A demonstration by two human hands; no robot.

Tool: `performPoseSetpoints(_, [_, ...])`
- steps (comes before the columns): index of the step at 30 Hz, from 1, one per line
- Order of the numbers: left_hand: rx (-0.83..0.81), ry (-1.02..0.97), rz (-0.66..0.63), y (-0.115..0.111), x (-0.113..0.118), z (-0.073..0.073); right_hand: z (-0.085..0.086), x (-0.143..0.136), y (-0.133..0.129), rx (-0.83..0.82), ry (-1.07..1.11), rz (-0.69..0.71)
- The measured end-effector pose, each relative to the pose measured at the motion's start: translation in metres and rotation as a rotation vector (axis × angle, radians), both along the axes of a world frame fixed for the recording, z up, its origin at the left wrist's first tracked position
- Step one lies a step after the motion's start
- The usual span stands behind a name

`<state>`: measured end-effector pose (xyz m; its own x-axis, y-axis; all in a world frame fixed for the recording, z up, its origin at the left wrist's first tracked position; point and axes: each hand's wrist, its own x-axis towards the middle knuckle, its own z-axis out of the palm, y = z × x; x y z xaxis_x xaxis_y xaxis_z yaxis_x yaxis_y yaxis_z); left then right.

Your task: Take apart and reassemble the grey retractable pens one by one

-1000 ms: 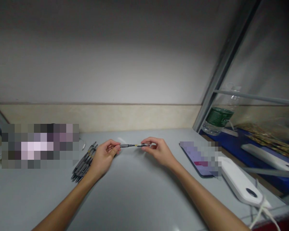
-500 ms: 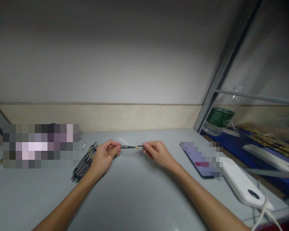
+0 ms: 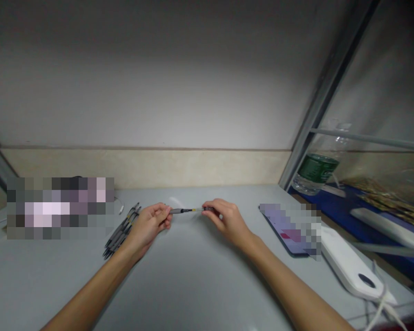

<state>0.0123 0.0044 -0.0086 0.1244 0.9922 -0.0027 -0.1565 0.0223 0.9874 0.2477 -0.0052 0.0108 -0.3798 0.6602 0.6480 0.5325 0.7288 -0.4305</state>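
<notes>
A slim grey pen [image 3: 186,210] with a yellow band and a clear section stretches level between my two hands, above the grey table [image 3: 182,285]. My left hand [image 3: 153,223] pinches its grey end between thumb and fingers. At the clear end, the fingertips of my right hand [image 3: 227,218] are closed around the dark tip. Just left of my left forearm lies a bundle of several similar grey pens [image 3: 120,234], partly hidden by that hand.
On the right lie a phone [image 3: 286,236] and a white oblong device [image 3: 348,266] with a cord. A water bottle [image 3: 317,168] stands behind the metal rail [image 3: 365,139]. Blurred-out items [image 3: 58,207] sit at the left, near a white cable [image 3: 121,208]. A wall [image 3: 193,168] closes off the back.
My right fingers have shifted slightly left and changed their grip on the pen's end, with the hand arched higher. My left hand has rolled a little and still holds the other end.
</notes>
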Motion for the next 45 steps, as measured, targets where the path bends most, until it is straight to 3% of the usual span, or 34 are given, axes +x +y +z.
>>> performPoseSetpoints(4, [0.176, 0.187, 0.068, -0.001, -0.002, 0.000, 0.000, -0.003, 0.000, -0.154, 0.015, -0.028])
performPoseSetpoints(7, [0.309, 0.325, 0.145, -0.004, -0.002, 0.004, -0.002, -0.005, 0.000, -0.393, 0.114, -0.010])
performPoseSetpoints(13, [0.411, 0.458, 0.223, -0.014, 0.005, 0.010, -0.007, -0.004, 0.004, -0.880, 0.550, 0.205])
performPoseSetpoints(16, [0.501, 0.571, 0.244, -0.019, 0.010, 0.010, -0.004, -0.005, 0.004, -1.021, 0.770, 0.245])
performPoseSetpoints(18, [0.595, 0.672, 0.202, -0.024, 0.014, 0.011, -0.002, -0.005, 0.006, -1.027, 0.917, 0.224])
performPoseSetpoints(22, [0.782, 0.839, -0.075, -0.033, 0.022, 0.014, 0.001, -0.001, 0.012, -0.992, 1.249, 0.180])
performPoseSetpoints(24, [0.813, 0.903, -0.144, -0.034, 0.024, 0.014, 0.002, 0.004, 0.014, -1.014, 1.399, 0.196])
performPoseSetpoints(29, [0.816, 1.173, -0.039, -0.023, 0.016, 0.007, 0.005, 0.018, 0.014, -0.923, 1.473, 0.368])
performPoseSetpoints(36, [0.654, 1.524, 0.106, -0.015, 0.004, 0.001, 0.007, 0.023, 0.009, -0.907, 1.462, 0.453])
performPoseSetpoints(45, [0.628, 1.582, 0.097, -0.012, 0.002, -0.004, 0.008, 0.024, 0.007, -0.872, 1.450, 0.478])
